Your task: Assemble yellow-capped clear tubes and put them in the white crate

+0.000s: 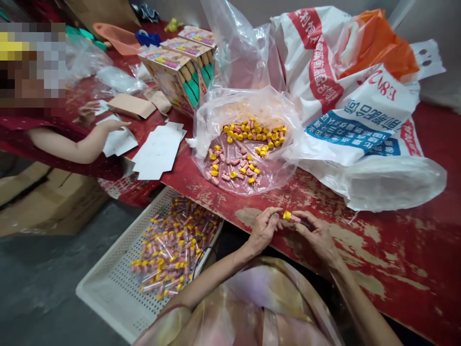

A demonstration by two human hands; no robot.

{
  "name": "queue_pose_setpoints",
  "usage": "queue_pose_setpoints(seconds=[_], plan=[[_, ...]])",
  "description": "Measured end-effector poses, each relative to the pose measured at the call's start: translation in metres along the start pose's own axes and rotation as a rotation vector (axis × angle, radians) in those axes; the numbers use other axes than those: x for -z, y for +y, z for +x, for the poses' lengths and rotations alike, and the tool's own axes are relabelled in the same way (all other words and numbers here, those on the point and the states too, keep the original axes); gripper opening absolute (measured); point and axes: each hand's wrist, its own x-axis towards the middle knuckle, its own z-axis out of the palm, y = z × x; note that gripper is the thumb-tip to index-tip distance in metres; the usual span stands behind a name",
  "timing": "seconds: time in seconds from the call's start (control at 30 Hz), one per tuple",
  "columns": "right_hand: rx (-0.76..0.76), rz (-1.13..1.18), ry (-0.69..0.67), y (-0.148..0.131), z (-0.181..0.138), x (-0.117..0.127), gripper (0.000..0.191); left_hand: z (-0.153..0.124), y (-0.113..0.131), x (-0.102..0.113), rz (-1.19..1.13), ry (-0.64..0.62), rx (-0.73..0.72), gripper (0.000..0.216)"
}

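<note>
A small pink-patterned tube with a yellow cap (292,217) is pinched between the thumb and fingers of my right hand (317,235), just above the table's front edge. Its capped end points left, toward my left hand (264,229). The fingers of my left hand are curled, with the thumb pressed to them close beside the cap; whether anything is between them is hidden. Beyond my hands, a clear plastic bag (248,180) lies open on the table. Many similar yellow-capped pieces (266,137) are inside it.
Below the table edge, a white perforated basket (104,307) holds many capped tubes (169,250). Display boxes (169,81) stand behind the bag; a large printed sack (360,115) lies to the right. At left, a co-worker's arm (68,144) reaches over white flattened cartons (158,151).
</note>
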Motion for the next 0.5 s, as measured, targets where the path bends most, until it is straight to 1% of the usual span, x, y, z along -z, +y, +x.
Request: queue_pose_setpoints(seconds=[0.07, 0.17, 0.23, 0.33, 0.43, 0.5], plan=[[0.03, -0.036, -0.025, 0.001, -0.003, -0.004, 0.032, -0.005, 0.004, -0.007, -0.095, -0.025, 0.035, 0.04], [0.082, -0.167, -0.069, 0.005, -0.009, -0.006, 0.031, -0.012, 0.001, -0.012, -0.223, -0.001, 0.079, 0.04], [0.142, -0.293, -0.111, 0.01, -0.01, -0.007, 0.034, -0.015, -0.005, -0.007, -0.269, 0.025, 0.094, 0.04], [0.31, -0.468, -0.159, 0.013, -0.008, -0.014, 0.033, -0.022, -0.01, 0.006, -0.3, 0.064, 0.113, 0.043], [0.465, -0.521, -0.13, 0.013, -0.005, -0.024, 0.03, -0.029, -0.007, 0.014, -0.262, 0.111, 0.121, 0.04], [0.514, -0.562, -0.099, 0.014, -0.002, -0.024, 0.03, -0.031, -0.002, 0.015, -0.117, 0.138, 0.088, 0.034]])
